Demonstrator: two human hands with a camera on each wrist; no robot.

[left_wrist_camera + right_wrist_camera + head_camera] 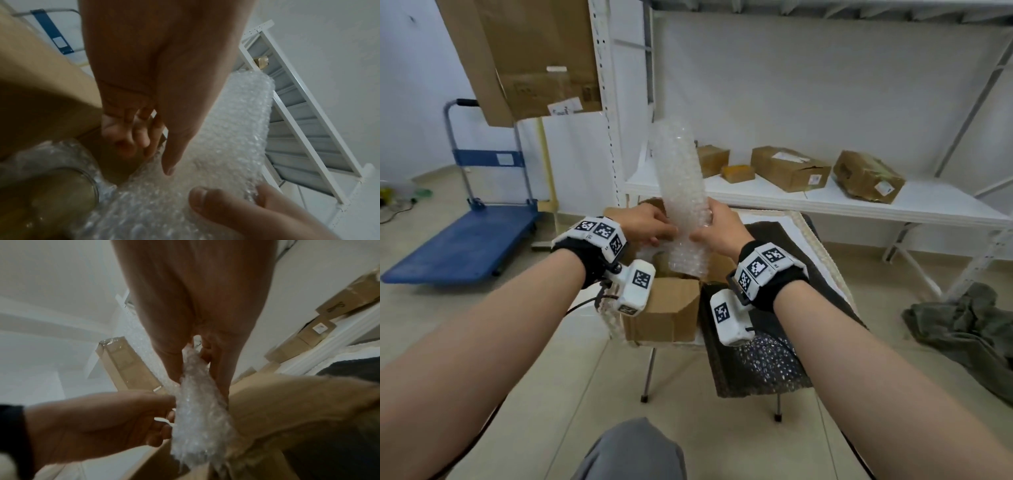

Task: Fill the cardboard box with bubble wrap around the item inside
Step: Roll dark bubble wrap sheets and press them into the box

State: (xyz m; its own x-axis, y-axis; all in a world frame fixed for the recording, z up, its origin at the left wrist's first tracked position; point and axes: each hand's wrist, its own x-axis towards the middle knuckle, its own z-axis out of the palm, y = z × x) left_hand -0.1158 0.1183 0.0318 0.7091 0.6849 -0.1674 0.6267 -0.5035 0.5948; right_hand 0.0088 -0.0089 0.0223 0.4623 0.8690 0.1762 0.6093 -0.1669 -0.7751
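Upright over the open cardboard box [664, 308] on the chair stands a long strip of bubble wrap [681, 192], its lower end inside the box beside a wrapped glass item [68, 191]. Right hand [719, 229] fingers pinch the strip; left hand [643, 224] fingers curl round it opposite.

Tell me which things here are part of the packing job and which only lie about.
Job:
bubble wrap, gripped by left hand and right hand
open box
glass item inside it

Lying about:
shelf boxes
blue cart
cloth on the floor
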